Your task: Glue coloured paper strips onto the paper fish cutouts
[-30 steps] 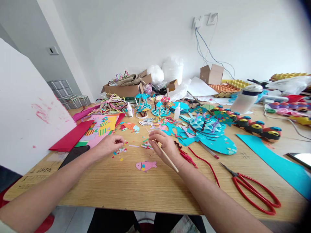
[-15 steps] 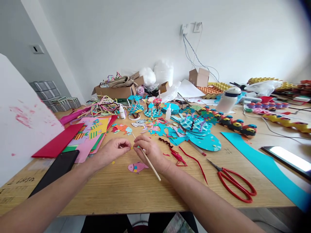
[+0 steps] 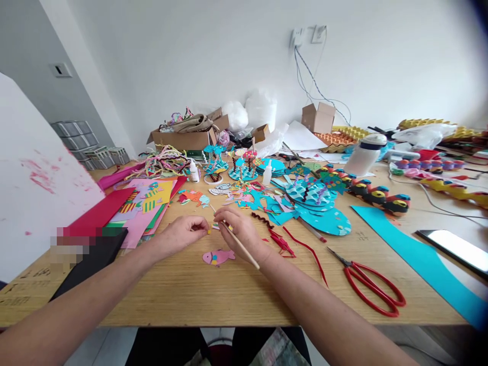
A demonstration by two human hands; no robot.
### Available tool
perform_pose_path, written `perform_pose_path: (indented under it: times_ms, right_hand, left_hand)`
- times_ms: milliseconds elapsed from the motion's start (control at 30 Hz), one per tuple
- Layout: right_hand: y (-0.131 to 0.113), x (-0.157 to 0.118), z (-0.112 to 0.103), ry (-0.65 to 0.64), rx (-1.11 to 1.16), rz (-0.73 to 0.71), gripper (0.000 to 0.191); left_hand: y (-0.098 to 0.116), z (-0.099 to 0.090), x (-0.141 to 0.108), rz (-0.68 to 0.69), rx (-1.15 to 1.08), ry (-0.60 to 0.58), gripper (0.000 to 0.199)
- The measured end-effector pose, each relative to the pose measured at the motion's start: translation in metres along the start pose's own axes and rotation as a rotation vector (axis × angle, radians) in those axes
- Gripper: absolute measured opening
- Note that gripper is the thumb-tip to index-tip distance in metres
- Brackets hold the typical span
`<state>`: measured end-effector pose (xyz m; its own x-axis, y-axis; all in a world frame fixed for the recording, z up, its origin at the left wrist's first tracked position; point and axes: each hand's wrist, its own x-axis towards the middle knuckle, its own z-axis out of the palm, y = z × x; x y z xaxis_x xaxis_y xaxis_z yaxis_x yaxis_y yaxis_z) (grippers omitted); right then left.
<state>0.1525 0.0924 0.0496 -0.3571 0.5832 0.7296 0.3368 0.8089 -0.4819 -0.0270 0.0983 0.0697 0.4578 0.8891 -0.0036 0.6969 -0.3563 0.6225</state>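
Observation:
My left hand (image 3: 185, 235) is closed in a pinch, with a tiny yellow paper piece (image 3: 209, 232) at its fingertips. A thin wooden stick (image 3: 244, 249) slants through my right hand (image 3: 238, 231), whose fingers are wrapped round it. The stick's thin end points up and left, just beyond the left fingertips. Below both hands a pink paper fish (image 3: 218, 257) lies flat on the table, with blue and yellow spots and a purple band near its head. Small scraps partly show between the hands; what they are I cannot make out.
Red-handled scissors (image 3: 375, 287) and red pipe cleaners (image 3: 307, 249) lie right of my right arm. Blue paper scraps (image 3: 267, 203) and glue bottles (image 3: 194, 172) stand beyond the hands. Coloured paper sheets (image 3: 131, 234) are at left. A turquoise strip (image 3: 412, 259) lies at right.
The camera view has shifted slightly. The stick's thin end is a little farther from my left fingertips, and my right hand has tilted slightly. Both hands keep their hold.

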Motion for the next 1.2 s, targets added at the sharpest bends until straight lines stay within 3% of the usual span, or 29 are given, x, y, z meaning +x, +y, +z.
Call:
perform_pose_path:
  times_ms: [167,267,633,1200]
  right_hand:
    - [0.005,0.003,-0.005,0.062,0.342,0.389,0.006]
    - [0.008,0.003,-0.008,0.097,0.533,0.485,0.007]
    - [0.013,0.0,-0.012,0.072,0.355,0.44,0.013]
    - [0.015,0.001,-0.017,0.057,0.359,0.448,0.016]
  left_hand:
    - [0.003,0.008,-0.007,-0.081,0.104,-0.108,0.013]
    - [0.005,0.016,-0.007,-0.085,0.115,-0.139,0.011]
    - [0.001,0.03,-0.003,-0.047,0.183,-0.196,0.013]
    - [0.0,0.033,-0.004,-0.019,0.241,-0.193,0.013]
